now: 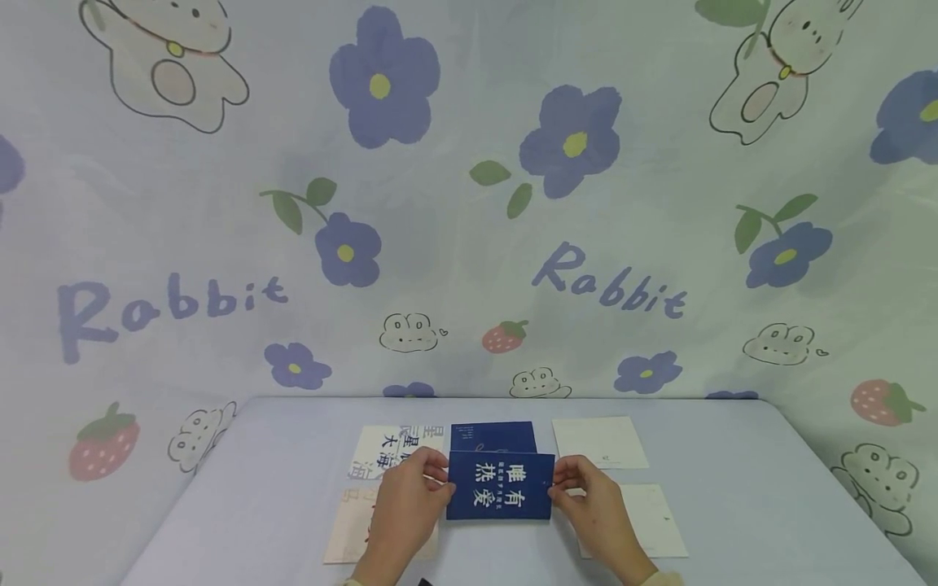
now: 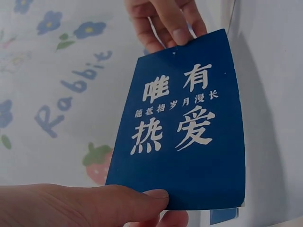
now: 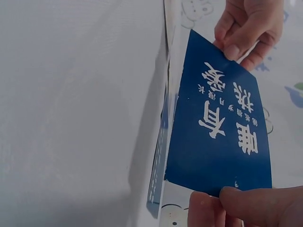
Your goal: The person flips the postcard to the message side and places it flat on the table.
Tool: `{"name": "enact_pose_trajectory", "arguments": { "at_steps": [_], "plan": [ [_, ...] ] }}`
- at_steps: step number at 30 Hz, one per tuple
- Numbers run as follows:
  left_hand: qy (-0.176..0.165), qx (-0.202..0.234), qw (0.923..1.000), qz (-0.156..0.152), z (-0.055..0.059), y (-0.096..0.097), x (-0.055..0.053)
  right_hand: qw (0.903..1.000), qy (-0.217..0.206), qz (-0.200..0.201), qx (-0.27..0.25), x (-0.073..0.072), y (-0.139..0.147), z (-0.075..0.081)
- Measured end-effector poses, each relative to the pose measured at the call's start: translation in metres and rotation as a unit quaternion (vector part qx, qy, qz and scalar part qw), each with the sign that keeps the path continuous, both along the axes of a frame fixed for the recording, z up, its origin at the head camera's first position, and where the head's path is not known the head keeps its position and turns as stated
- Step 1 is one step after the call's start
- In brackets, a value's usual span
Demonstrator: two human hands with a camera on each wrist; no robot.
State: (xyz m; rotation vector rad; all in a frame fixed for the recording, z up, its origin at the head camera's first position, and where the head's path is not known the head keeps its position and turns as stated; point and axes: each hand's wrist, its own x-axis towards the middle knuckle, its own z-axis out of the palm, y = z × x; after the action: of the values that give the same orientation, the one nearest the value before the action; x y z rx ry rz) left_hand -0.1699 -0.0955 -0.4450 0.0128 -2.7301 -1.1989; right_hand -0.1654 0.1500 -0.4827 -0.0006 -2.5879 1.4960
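A dark blue card (image 1: 501,486) with white Chinese characters is held between my two hands, raised above the table. My left hand (image 1: 410,500) pinches its left edge, thumb on the printed face, as the left wrist view also shows. On the opposite edge my right hand (image 1: 595,509) pinches in the same way. In the right wrist view the whole printed face of the card (image 3: 222,123) shows, tilted. Behind it lies another dark blue card (image 1: 493,435) on the table, its near part hidden by the held one.
At left lie a white card (image 1: 372,443) with dark characters and a cream card (image 1: 344,529), partly covered by my left hand and arm. To the right are two pale cards, a far one (image 1: 597,439) and a nearer one (image 1: 652,521). A printed curtain (image 1: 454,268) hangs behind the table.
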Motion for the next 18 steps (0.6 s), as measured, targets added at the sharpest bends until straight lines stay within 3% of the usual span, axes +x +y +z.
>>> {"name": "enact_pose_trajectory", "arguments": {
  "at_steps": [7, 18],
  "plan": [
    [0.012, 0.003, 0.9999, -0.003, 0.0017, -0.0011, 0.0017, 0.9999, 0.008, -0.001, -0.007, 0.0005, 0.0005, 0.0008],
    [-0.004, 0.003, 1.0000, 0.001, 0.0008, -0.0007, 0.0013, 0.9996, 0.022, -0.001, -0.017, -0.0019, 0.0031, -0.0014]
  ]
}}
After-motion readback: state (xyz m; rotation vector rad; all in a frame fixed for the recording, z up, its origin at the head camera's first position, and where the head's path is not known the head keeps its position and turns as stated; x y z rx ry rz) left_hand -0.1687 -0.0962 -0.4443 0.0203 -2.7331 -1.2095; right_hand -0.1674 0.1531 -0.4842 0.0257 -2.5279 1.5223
